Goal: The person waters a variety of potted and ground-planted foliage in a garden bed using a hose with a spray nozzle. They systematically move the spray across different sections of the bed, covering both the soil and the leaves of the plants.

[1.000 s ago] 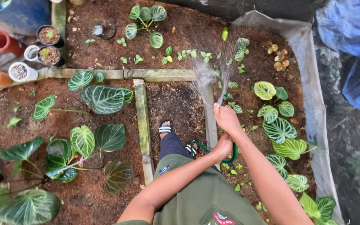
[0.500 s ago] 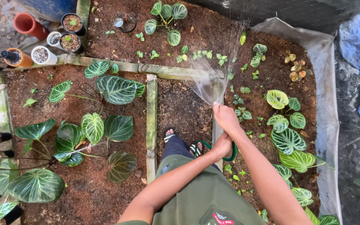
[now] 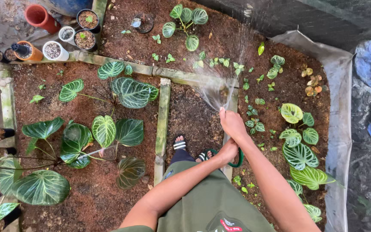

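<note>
My right hand (image 3: 232,123) is closed around the end of a green hose (image 3: 237,160), with a finger over the opening. A fan of water (image 3: 220,88) sprays away from it over the soil and small seedlings (image 3: 226,64). My left hand (image 3: 227,151) grips the same hose just behind the right hand, where the hose loops down. My sandalled feet (image 3: 180,144) stand on bare soil between wooden dividers.
Wooden borders (image 3: 163,116) split the bed into plots. Large veined-leaf plants (image 3: 129,92) grow at left, more of the same kind of plants (image 3: 299,154) at right. Pots (image 3: 54,49) stand at top left. Plastic sheeting (image 3: 338,129) lines the right edge.
The view has shifted, so the bed sits further right and lower in frame. The spray keeps fanning out ahead of my right hand. Both hands stay on the hose.
</note>
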